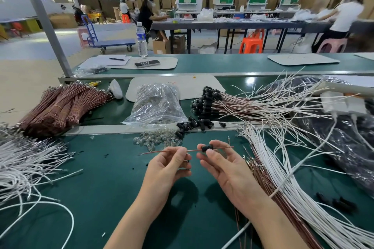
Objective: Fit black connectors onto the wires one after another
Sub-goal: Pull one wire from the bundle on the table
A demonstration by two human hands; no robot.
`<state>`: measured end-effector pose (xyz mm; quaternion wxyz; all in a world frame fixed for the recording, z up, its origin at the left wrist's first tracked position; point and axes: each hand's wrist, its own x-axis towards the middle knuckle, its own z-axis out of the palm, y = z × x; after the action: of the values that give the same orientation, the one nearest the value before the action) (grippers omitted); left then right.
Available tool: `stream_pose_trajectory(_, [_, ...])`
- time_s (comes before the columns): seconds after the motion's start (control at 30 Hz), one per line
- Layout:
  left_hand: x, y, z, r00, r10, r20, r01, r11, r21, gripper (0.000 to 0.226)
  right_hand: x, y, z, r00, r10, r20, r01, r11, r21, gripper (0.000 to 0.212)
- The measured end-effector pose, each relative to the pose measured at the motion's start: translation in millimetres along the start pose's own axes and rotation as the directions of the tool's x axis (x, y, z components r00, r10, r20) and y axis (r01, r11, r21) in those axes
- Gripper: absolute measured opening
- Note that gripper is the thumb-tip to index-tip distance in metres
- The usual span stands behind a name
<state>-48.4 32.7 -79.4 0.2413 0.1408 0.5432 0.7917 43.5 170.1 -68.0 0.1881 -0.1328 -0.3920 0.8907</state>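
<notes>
A thin red-brown wire (194, 150) runs level above the green table, held between both hands. My left hand (172, 166) pinches it left of centre, fingers curled. My right hand (220, 164) pinches a black connector (206, 148) that sits on the wire, with the wire's bare end sticking out to the right. Loose black connectors (192, 124) lie in a small heap just beyond my hands. Finished wires with black connectors (208, 103) are piled further back.
A clear bag of small parts (155, 105) and loose glass bulbs (157, 139) lie beyond my hands. Bundled brown wires (60, 105) sit at the left, white wires (26, 159) at the near left, mixed white and brown wires (283, 168) at the right. A black bag (344, 137) is far right.
</notes>
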Motion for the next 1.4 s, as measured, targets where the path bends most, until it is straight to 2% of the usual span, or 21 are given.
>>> stream_pose_trajectory(0.1, [-1.6, 1.2, 2.0, 0.999, 0.01, 0.034, -0.011, 1.0, 0.028, 0.031, 0.2, 4.8, 2.9, 1.0, -0.003, 0.001, 0.003, 0.999, -0.042, 0.034])
stream_pose_trajectory(0.17, [0.6, 4.0, 2.1, 1.0, -0.004, -0.017, 0.004, 0.999, -0.036, 0.037, 1.4, 3.2, 2.4, 0.999, -0.028, -0.028, 0.027, 0.999, -0.033, 0.033])
stream_pose_trajectory(0.27, [4.5, 8.2, -3.0, 0.992, -0.042, -0.115, 0.023, 0.986, -0.167, 0.028, 3.1, -3.9, -1.3, 0.994, -0.07, -0.085, 0.073, 0.996, 0.041, 0.03])
stream_pose_trajectory(0.37, [4.8, 7.8, -5.1, 0.993, -0.051, -0.109, 0.03, 0.982, -0.188, 0.02, 3.3, -6.3, -2.4, 0.993, -0.067, -0.093, 0.074, 0.995, 0.072, 0.03])
stream_pose_trajectory(0.57, [-3.5, 1.1, 3.7, 0.999, 0.009, 0.037, -0.008, 0.999, -0.038, 0.013, 1.2, 2.7, 3.4, 0.999, -0.027, -0.03, 0.026, 0.999, -0.03, 0.035])
stream_pose_trajectory(0.7, [0.1, 2.9, -0.6, 0.999, -0.013, -0.038, 0.011, 0.998, -0.066, 0.025, 2.9, -3.3, -1.7, 0.996, -0.064, -0.065, 0.064, 0.998, -0.004, 0.032])
stream_pose_trajectory(0.77, [0.9, 2.8, -1.9, 0.998, -0.021, -0.058, 0.017, 0.998, -0.065, 0.02, 3.1, -3.0, -2.2, 0.996, -0.058, -0.062, 0.058, 0.998, -0.004, 0.033])
stream_pose_trajectory(0.97, [-7.1, 3.9, 2.9, 0.997, 0.055, 0.054, -0.06, 0.992, 0.11, 0.013, 0.9, 5.0, 2.5, 1.0, 0.004, 0.022, -0.003, 0.998, -0.064, 0.035])
stream_pose_trajectory(1.1, [-10.4, 2.8, 5.2, 0.992, 0.082, 0.094, -0.101, 0.971, 0.215, 0.013, 1.1, 3.6, 1.2, 1.0, 0.007, 0.018, -0.006, 0.996, -0.092, 0.035])
stream_pose_trajectory(1.2, [-11.5, 1.6, 5.1, 0.991, 0.081, 0.109, -0.107, 0.958, 0.265, 0.014, 2.2, 1.2, -0.3, 1.0, 0.004, 0.004, -0.003, 0.997, -0.071, 0.033])
stream_pose_trajectory(1.4, [-11.4, 1.7, 4.5, 0.99, 0.106, 0.092, -0.126, 0.96, 0.248, 0.009, 4.4, -9.7, -9.2, 0.997, -0.055, -0.046, 0.058, 0.995, 0.076, 0.021])
